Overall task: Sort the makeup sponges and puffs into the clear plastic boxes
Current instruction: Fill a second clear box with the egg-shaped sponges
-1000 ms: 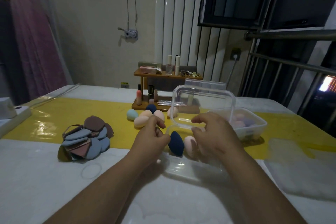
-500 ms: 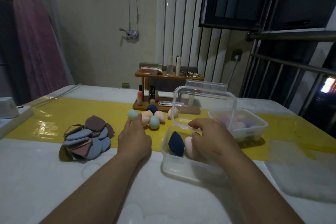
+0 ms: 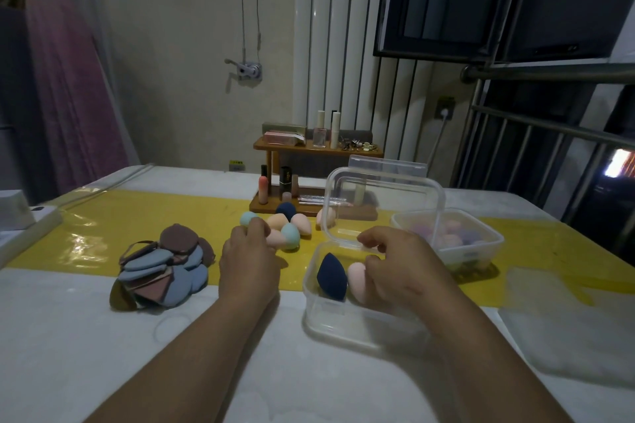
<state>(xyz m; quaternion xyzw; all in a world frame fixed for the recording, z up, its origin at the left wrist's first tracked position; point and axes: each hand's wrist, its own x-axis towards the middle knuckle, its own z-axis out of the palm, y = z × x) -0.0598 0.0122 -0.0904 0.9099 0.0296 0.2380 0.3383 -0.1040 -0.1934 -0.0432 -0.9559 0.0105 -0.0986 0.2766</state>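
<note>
The left hand (image 3: 249,261) is reaching into the loose sponges (image 3: 301,224) on the yellow strip (image 3: 103,216). Its fingers are curling against a teal sponge (image 3: 247,217), and I cannot tell whether they are gripping it. The right hand (image 3: 395,268) is hovering over the near clear box (image 3: 343,326), fingers bending down against the pink sponge (image 3: 356,280) inside; I cannot tell whether it is holding that either.

Two sponges are sitting in this box, the pink one and a navy sponge (image 3: 331,276) touching it. I am counting seven loose ones, one of them showing only through the raised lid (image 3: 385,203). A far clear box (image 3: 481,251) is holding pastel sponges too blurred to count. A pile of flat puffs (image 3: 165,268), blue and brown, is lying left of the hands. A wooden rack (image 3: 309,213) of cosmetics is standing behind the sponges.
</note>
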